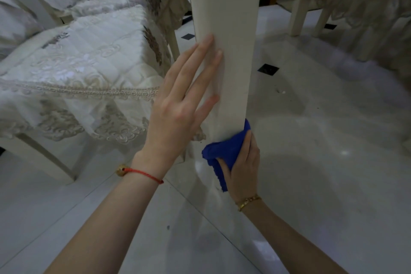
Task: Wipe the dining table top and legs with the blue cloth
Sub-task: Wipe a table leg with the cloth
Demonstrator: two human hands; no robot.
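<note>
The right hand (242, 167) grips the blue cloth (224, 151) against the upright table leg's (231, 51) foot, while the flat, open left hand (180, 107) braces it higher up.

Two chairs with embroidered cream covers (93, 55) fill the left of the frame; another skirted chair (360, 6) stands upper right, on a glossy white tiled floor (311, 162) with small dark, perhaps black, diamond insets (268, 69).

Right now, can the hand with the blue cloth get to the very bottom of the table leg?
Probably yes. The right hand already presses the blue cloth low on the table leg, and only bare floor lies below.
</note>
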